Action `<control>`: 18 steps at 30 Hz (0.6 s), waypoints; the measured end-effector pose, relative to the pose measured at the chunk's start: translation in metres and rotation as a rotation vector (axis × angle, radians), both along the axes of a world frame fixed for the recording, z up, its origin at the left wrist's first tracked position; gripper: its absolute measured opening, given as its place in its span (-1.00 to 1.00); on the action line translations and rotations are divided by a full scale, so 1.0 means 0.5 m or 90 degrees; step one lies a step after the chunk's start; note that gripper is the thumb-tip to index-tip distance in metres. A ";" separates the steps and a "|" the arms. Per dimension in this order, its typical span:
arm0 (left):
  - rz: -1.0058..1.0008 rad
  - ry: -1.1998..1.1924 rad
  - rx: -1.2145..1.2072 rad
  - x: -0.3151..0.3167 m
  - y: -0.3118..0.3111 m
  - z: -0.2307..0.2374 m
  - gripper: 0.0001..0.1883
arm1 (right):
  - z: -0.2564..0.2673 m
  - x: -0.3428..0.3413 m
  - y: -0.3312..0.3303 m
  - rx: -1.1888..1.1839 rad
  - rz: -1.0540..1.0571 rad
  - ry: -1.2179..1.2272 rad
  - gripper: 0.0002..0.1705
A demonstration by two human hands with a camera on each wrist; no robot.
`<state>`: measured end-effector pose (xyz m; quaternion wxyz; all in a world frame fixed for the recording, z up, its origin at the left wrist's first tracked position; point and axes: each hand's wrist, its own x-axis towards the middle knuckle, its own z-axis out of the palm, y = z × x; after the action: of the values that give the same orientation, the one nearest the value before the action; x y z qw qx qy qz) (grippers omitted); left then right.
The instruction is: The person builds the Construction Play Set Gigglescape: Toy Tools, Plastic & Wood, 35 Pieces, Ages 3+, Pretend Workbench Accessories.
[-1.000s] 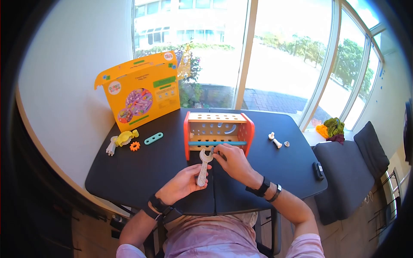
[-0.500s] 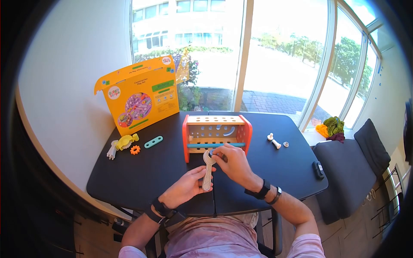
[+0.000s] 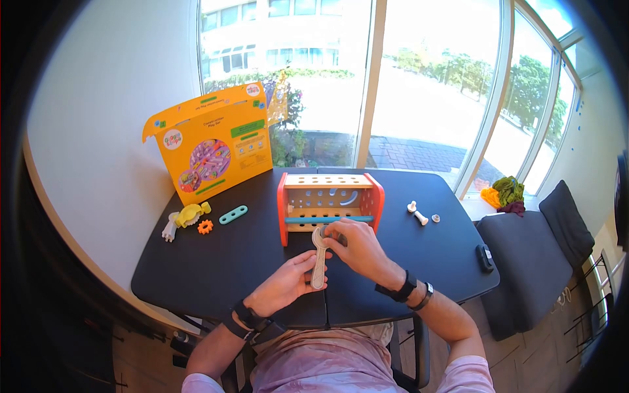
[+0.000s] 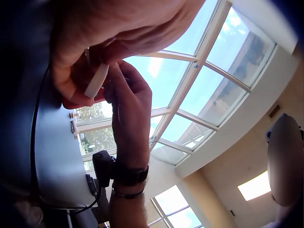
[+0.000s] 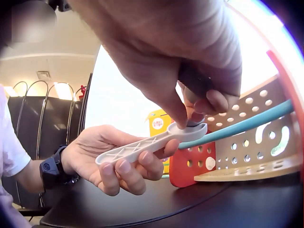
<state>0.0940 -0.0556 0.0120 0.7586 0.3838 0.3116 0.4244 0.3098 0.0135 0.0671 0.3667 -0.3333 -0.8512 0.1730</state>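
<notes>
A light grey toy wrench (image 3: 319,268) slants up between the hands, its open end toward the toy workbench. Its handle lies across the curled fingers of my left hand (image 3: 288,281), thumb along the side. My right hand (image 3: 359,252) reaches over from the right and pinches a small grey piece (image 5: 195,121) in the wrench's mouth; the fingers cover most of that piece, so I cannot tell its kind. Just beyond stands the toy workbench, with red sides (image 3: 283,209), perforated wooden panels and a blue bar (image 3: 304,221) across its front.
Left on the black table (image 3: 196,275) lie a yellow toy piece (image 3: 191,215), a white piece (image 3: 169,228), an orange gear (image 3: 205,226) and a teal strip with holes (image 3: 234,215). Behind them stands a yellow box (image 3: 246,157). White bolts (image 3: 420,217) and a nut (image 3: 436,218) lie right.
The wrench has tipped more upright and shifted slightly right, with the left hand following. The right fingers have come over the wrench's mouth, so the small piece is now mostly covered.
</notes>
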 end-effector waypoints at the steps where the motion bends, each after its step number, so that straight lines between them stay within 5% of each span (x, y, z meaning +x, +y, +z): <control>1: 0.002 0.011 0.004 0.001 -0.001 0.003 -0.60 | -0.002 0.001 0.003 0.024 -0.002 -0.005 -0.82; 18: 0.036 0.096 0.088 0.023 -0.001 0.009 -0.59 | 0.015 0.001 -0.006 -0.038 -0.039 0.050 -0.79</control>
<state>0.1054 -0.0563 0.0163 0.6924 0.4570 0.3486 0.4361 0.3101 0.0105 0.0748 0.3946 -0.3627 -0.8203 0.1998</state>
